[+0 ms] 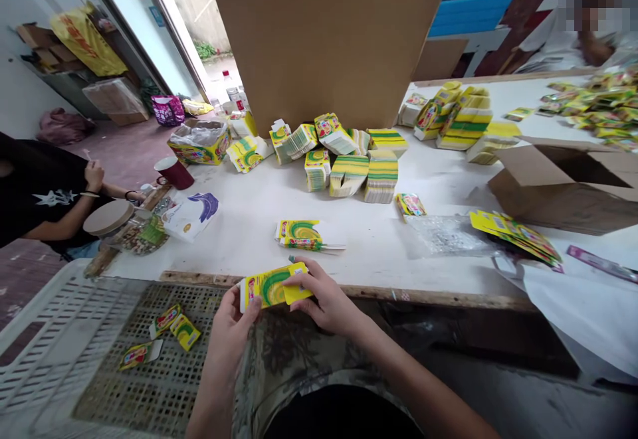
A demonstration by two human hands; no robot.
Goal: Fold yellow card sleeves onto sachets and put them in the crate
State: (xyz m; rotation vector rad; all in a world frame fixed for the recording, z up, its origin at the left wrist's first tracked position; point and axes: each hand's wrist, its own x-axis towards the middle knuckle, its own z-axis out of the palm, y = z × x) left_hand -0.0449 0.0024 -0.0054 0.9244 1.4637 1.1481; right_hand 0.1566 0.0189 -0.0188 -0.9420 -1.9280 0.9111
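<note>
Between my two hands is a small yellow and green carton, held just off the table's front edge. My left hand is closed around its white left end, thumb on the printed face. With my right hand I grip the carton's right end, at a yellow flap. A short pile of flat cartons lies on the table right beyond my hands. Below and to the left, several small cartons lie in a white plastic crate.
Bundles of flat cartons stand along a tall cardboard sheet. An open cardboard box and a heap of small packets are at the right. A mug and a jar stand left. Two other people sit nearby.
</note>
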